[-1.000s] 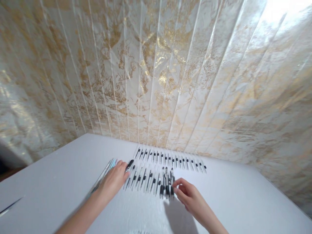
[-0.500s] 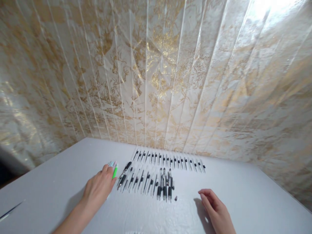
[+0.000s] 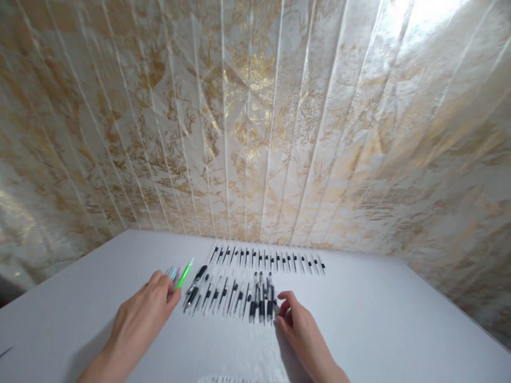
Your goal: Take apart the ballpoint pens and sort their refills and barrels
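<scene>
My left hand [image 3: 146, 311] is closed, with a bright green pen [image 3: 184, 274] between thumb and fingers, its tip pointing up and away. Pale blue and pink pens [image 3: 174, 272] show just past its knuckles, partly hidden. My right hand [image 3: 299, 327] has thumb and forefinger bent together beside several black-grip pens [image 3: 262, 306]; whatever lies between the fingertips is too small to make out. Left of these pens runs a row of clear pen parts with black pieces [image 3: 223, 295]. A black pen [image 3: 195, 290] lies tilted at that row's left end.
Farther back is another row of thin clear pen parts with black pieces [image 3: 266, 259]. The white table [image 3: 383, 308] meets a gold-and-white patterned sheet [image 3: 255, 133] hanging behind it. A dark thin object [image 3: 7, 352] shows at the left edge.
My left hand has moved left off the black pen and now holds the green pen. My right hand drew away to the right, then came back beside the black-grip pens, where a small dark piece lay.
</scene>
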A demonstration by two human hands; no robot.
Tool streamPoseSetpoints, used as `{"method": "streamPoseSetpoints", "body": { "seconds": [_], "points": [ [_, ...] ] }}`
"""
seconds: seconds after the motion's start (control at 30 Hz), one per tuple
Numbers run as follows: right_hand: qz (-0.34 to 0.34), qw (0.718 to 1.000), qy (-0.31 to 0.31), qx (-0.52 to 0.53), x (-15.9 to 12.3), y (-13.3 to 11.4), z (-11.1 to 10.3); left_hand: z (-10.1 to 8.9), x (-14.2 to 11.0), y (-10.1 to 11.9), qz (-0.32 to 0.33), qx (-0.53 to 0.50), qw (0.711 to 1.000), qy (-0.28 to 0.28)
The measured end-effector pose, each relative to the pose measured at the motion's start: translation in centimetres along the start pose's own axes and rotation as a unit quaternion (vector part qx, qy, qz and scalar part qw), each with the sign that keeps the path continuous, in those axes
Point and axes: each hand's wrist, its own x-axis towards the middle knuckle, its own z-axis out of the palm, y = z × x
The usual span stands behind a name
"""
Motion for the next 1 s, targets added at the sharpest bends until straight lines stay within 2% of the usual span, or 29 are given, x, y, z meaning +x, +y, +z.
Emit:
{"method": "streamPoseSetpoints", "body": {
  "seconds": [0.07, 0.17, 0.33, 0.47, 0.57, 0.67, 0.8, 1.0],
  "points": [
    [-0.002, 1.000, 0.005, 0.010, 0.3, -0.2, 0.1, 0.2, -0.6, 0.6, 0.017, -0.045, 0.999, 0.000],
    [0.006, 1.000, 0.011, 0.025, 0.2, -0.5, -0.1, 1.4, -2.2, 2.5, 0.090, -0.129, 0.988, -0.006],
    [0.020, 0.999, 0.019, 0.030, 0.2, -0.7, -0.4, 3.6, -5.5, 6.6, 0.232, -0.259, 0.937, -0.030],
    [0.030, 0.996, 0.027, 0.076, 0.5, -0.9, -0.7, 3.8, -6.6, 8.4, 0.274, -0.304, 0.912, -0.038],
    [0.062, 0.982, 0.007, 0.177, 0.5, -1.7, -1.4, 3.8, -6.3, 9.0, 0.290, -0.317, 0.902, -0.047],
    [0.100, 0.955, -0.066, 0.272, 0.3, -2.7, -1.9, 4.1, -6.0, 9.8, 0.307, -0.300, 0.902, -0.051],
    [0.109, 0.945, -0.147, 0.271, -0.6, -2.6, -1.7, 4.6, -6.1, 11.0, 0.336, -0.239, 0.910, -0.045],
    [0.201, 0.929, -0.111, 0.292, -2.1, -0.6, -1.8, 4.5, -6.1, 10.7, 0.343, -0.210, 0.916, -0.012]
  ]
}}
